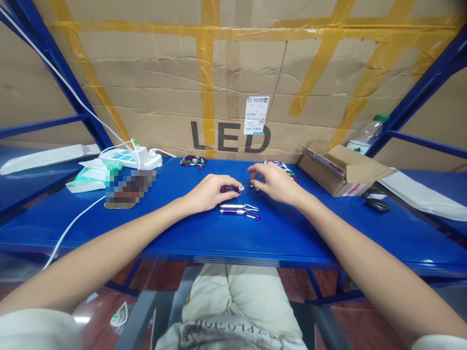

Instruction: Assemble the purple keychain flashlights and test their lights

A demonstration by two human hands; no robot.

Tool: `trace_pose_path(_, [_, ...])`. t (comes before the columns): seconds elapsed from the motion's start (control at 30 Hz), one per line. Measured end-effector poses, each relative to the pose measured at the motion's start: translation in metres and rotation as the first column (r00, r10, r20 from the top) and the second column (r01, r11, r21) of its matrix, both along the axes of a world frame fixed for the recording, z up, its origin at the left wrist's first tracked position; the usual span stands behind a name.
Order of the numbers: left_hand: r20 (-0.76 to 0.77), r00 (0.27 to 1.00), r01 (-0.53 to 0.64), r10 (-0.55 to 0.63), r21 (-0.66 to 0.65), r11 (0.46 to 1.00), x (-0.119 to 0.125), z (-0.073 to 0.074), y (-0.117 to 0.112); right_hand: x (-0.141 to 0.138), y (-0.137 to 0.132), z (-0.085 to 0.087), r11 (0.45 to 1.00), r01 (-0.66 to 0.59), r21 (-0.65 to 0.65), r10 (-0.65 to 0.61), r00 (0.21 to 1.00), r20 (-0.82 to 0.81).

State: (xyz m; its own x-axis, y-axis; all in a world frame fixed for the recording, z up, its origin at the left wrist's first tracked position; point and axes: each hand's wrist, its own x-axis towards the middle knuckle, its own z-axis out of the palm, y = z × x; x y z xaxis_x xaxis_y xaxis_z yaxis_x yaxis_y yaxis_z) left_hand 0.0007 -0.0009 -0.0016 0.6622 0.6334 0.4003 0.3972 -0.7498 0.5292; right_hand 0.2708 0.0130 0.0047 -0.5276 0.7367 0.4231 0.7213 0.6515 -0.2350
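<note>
My left hand [210,192] rests on the blue table [175,228], fingers curled round a small keychain flashlight [239,188] whose silver tip points right. My right hand [274,182] hovers just beyond it, fingers bent over a small dark part [254,185] on the table; whether it grips that part I cannot make out. Two purple keychain flashlights [237,210] with clips lie side by side just in front of both hands. One pile of such flashlights [193,162] sits at the back centre, another pile [282,167] behind my right hand.
An open cardboard box [341,170] stands at the right, a plastic bottle [367,133] behind it, a black mouse [377,205] beside it. A white power strip [133,156] with cables and plastic packets [91,180] lie at the left. A cardboard wall closes the back.
</note>
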Motion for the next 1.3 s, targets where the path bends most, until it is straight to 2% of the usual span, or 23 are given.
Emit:
trace_pose_path(0.17, [-0.003,0.999,-0.044,0.044,-0.023,0.999,0.000,-0.003,0.002,0.005,0.010,-0.015,0.999,0.042,-0.003,-0.042,0.988,0.148])
trace_pose_path(0.37, [-0.022,0.998,-0.065,0.064,-0.042,0.997,0.000,-0.005,0.003,0.000,0.007,-0.014,0.997,0.070,-0.041,-0.061,0.979,0.193])
trace_pose_path(0.63, [-0.004,0.998,-0.057,0.057,-0.095,0.994,0.000,-0.006,0.003,-0.005,0.001,-0.011,0.992,0.058,-0.110,-0.037,0.982,0.184])
trace_pose_path(0.93, [0.020,0.998,-0.050,0.055,-0.190,0.981,0.001,-0.006,0.004,-0.012,-0.005,-0.010,0.992,0.019,-0.128,-0.001,0.990,0.140])
trace_pose_path(1.03, [0.030,0.998,-0.040,0.047,-0.211,0.977,0.002,-0.006,0.003,-0.015,-0.009,-0.005,0.994,-0.004,-0.114,0.010,0.999,0.053])
trace_pose_path(1.13, [0.030,0.999,-0.031,0.038,-0.208,0.978,0.002,-0.006,0.002,-0.017,-0.014,0.002,0.992,-0.074,-0.102,0.059,0.988,-0.144])
trace_pose_path(1.23, [0.009,0.999,-0.041,0.043,-0.143,0.989,0.002,-0.005,0.001,-0.019,-0.018,0.009,0.982,-0.159,-0.098,0.118,0.935,-0.334])
trace_pose_path(1.3, [-0.017,0.998,-0.059,0.057,-0.079,0.995,0.001,-0.004,0.000,-0.020,-0.020,0.011,0.974,-0.207,-0.095,0.154,0.905,-0.396])
